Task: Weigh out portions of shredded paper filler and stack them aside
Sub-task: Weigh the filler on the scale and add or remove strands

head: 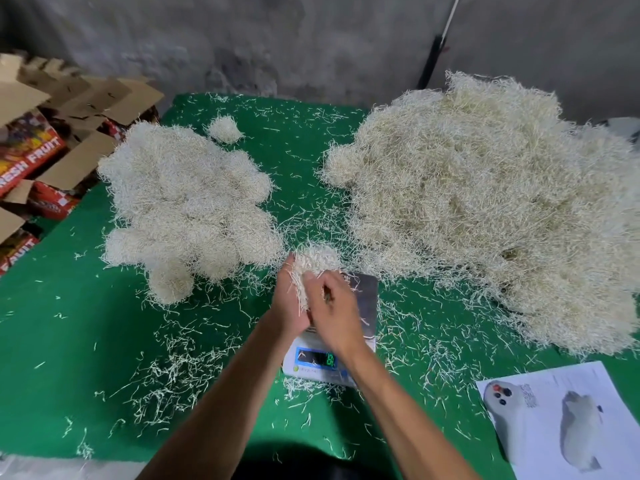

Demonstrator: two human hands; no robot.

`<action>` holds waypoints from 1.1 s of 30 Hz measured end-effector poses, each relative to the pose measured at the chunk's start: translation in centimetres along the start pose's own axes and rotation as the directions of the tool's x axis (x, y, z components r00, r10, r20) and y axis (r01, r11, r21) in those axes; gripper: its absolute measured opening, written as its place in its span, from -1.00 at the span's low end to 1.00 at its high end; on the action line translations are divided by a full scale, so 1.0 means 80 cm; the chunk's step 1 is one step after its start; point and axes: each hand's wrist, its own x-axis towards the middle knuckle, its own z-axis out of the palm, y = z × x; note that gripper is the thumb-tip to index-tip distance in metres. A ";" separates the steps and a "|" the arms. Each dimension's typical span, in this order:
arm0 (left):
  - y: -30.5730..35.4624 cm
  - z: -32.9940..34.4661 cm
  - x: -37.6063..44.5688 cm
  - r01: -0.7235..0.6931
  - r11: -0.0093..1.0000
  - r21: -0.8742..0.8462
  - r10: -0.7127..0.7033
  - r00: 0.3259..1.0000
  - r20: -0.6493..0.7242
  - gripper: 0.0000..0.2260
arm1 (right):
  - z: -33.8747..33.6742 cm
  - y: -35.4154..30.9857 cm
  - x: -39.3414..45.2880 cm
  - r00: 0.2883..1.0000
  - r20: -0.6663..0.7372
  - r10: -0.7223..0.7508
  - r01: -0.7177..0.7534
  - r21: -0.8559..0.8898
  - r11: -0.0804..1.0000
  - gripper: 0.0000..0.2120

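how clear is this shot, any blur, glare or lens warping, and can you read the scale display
Head view: wide-angle warping bends the green table edges; the big loose pile is washed out by bright light; the scale platform shows dull glare; its green digits glow but are too blurred to read, partly behind the right hand; the left hand and the held portion look slightly soft; the back wall is dim.

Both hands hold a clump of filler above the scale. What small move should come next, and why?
Probably carry the clump left onto the stack of portions. The left hand and right hand already hold it off the scale, so weighing looks finished.
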 end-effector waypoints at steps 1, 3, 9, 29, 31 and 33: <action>-0.002 0.003 0.000 0.019 0.999 -0.047 -0.018 1.000 0.013 -0.60 | -0.001 -0.006 0.006 0.999 -0.029 -0.023 0.023 -0.019 1.000 -0.58; -0.004 0.012 -0.002 0.040 0.997 -0.064 -0.038 0.999 0.031 -0.68 | -0.010 -0.009 0.025 0.990 -0.139 -0.029 0.015 -0.099 0.995 -0.59; 0.030 0.014 -0.012 0.153 0.977 -0.151 -0.132 0.981 0.141 -0.80 | -0.022 -0.012 0.034 0.997 0.056 -0.061 0.064 -0.050 0.997 -0.62; 0.010 -0.037 -0.021 -0.004 0.784 0.620 0.029 0.999 -0.030 -0.75 | -0.002 -0.031 0.041 0.922 0.273 -0.274 0.349 -0.282 0.894 -0.66; 0.031 -0.037 -0.016 -0.040 0.914 0.403 0.084 0.992 -0.094 -0.77 | 0.013 -0.032 0.033 0.929 0.274 -0.250 0.317 -0.236 0.919 -0.65; 0.024 -0.050 -0.014 0.011 1.000 -0.015 -0.012 0.997 -0.070 -0.56 | 0.037 -0.034 0.022 0.904 0.300 -0.305 0.365 -0.167 0.916 -0.65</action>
